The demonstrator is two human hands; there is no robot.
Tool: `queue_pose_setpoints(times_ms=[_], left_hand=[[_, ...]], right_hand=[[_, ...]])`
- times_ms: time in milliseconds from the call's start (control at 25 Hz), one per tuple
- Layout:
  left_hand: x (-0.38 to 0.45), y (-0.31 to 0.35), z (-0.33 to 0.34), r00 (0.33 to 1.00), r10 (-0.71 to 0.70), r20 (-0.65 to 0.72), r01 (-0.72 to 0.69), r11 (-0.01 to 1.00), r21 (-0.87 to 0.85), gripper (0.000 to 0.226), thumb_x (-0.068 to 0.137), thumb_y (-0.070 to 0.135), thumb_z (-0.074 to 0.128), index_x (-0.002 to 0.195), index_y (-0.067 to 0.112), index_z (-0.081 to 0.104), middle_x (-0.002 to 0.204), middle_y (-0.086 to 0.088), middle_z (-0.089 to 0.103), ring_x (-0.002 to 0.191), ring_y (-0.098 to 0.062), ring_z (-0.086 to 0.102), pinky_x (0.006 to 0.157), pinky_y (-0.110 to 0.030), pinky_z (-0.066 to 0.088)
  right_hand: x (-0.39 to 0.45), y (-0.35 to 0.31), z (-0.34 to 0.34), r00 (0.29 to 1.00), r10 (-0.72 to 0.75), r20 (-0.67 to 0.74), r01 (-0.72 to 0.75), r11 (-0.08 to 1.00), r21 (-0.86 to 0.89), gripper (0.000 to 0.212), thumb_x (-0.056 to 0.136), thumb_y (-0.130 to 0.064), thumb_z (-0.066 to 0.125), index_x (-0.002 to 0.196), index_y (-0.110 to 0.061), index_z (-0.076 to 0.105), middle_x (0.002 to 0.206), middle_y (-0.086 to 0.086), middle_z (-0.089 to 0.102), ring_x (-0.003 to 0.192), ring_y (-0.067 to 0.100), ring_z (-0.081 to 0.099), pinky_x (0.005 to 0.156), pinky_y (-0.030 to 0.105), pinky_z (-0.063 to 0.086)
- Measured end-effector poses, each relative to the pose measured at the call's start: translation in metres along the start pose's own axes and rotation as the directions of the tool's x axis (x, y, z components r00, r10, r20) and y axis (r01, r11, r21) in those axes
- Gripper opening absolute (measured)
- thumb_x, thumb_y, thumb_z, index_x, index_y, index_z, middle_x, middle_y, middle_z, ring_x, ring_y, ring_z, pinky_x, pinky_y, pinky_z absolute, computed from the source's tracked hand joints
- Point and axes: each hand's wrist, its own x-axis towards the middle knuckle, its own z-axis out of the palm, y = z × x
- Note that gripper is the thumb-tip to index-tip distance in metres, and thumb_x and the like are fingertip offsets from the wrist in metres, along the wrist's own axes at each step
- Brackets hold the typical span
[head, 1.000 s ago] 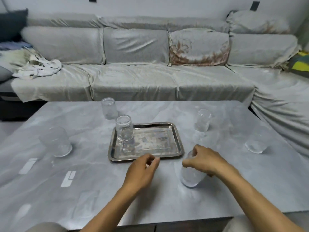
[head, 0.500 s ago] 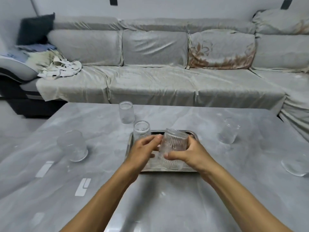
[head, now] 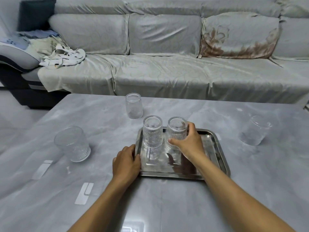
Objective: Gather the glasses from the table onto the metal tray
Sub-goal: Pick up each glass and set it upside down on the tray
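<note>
We've just carried the second glass over onto the tray; right hand fingers still wrap it beside the first glass. Left hand clamps the tray's edge. Three glasses wait on the counter.

Metal tray: polished, mirror-glossy, reflecting arm. Ribbed glasses: clear, textured walls. Table: smooth marbled grey, sheen. Sofa: creased satiny cloth cover.
</note>
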Motion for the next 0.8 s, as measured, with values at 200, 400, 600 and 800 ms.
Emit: queue_pose_setpoints(times_ms=[200, 400, 600, 800], left_hand=[[-0.003, 0.008, -0.006, 0.997, -0.031, 0.065, 0.033, 0.999, -0.039, 0.017, 0.088, 0.022, 0.054, 0.102, 0.019, 0.062, 0.096, -0.005, 0.061, 0.098, -0.032, 0.058, 0.081, -0.041, 0.043], [-0.028, 0.048, -0.008, 0.971, 0.154, -0.183, -0.159, 0.987, -0.011, 0.039, 0.085, 0.024, 0.059, 0.123, 0.022, 0.058, 0.124, -0.007, 0.059, 0.109, -0.033, 0.054, 0.088, -0.047, 0.042], [-0.048, 0.113, 0.030, 0.844, 0.520, 0.131, -0.526, 0.850, 0.018, 0.026, 0.084, 0.020, 0.064, 0.109, 0.017, 0.069, 0.113, -0.001, 0.068, 0.102, -0.026, 0.063, 0.087, -0.036, 0.048], [-0.054, 0.096, 0.059, 0.783, 0.573, 0.242, -0.604, 0.793, 0.077, 0.024, 0.093, 0.036, 0.049, 0.106, 0.031, 0.069, 0.120, 0.010, 0.064, 0.110, -0.016, 0.058, 0.091, -0.038, 0.044]], right_hand=[[-0.003, -0.001, 0.005, 0.999, -0.003, 0.042, 0.003, 1.000, 0.014, 0.089, 0.062, -0.033, 0.090, 0.134, -0.023, 0.039, 0.131, 0.002, 0.058, 0.115, 0.021, 0.056, 0.092, 0.034, 0.047], [-0.021, 0.018, -0.051, 0.998, -0.063, -0.023, 0.063, 0.998, -0.008, 0.084, 0.072, -0.037, 0.081, 0.142, -0.025, 0.035, 0.145, -0.002, 0.044, 0.128, 0.019, 0.046, 0.103, 0.039, 0.043], [0.013, 0.057, -0.172, 0.892, -0.065, -0.446, -0.061, 0.963, -0.262, 0.077, 0.073, -0.017, 0.073, 0.141, -0.014, 0.036, 0.147, 0.009, 0.040, 0.122, 0.036, 0.047, 0.098, 0.045, 0.042], [0.055, 0.109, -0.202, 0.844, 0.390, -0.370, -0.353, 0.921, 0.166, 0.106, 0.062, -0.026, 0.086, 0.147, -0.018, 0.022, 0.146, 0.011, 0.043, 0.122, 0.032, 0.052, 0.099, 0.038, 0.046]])
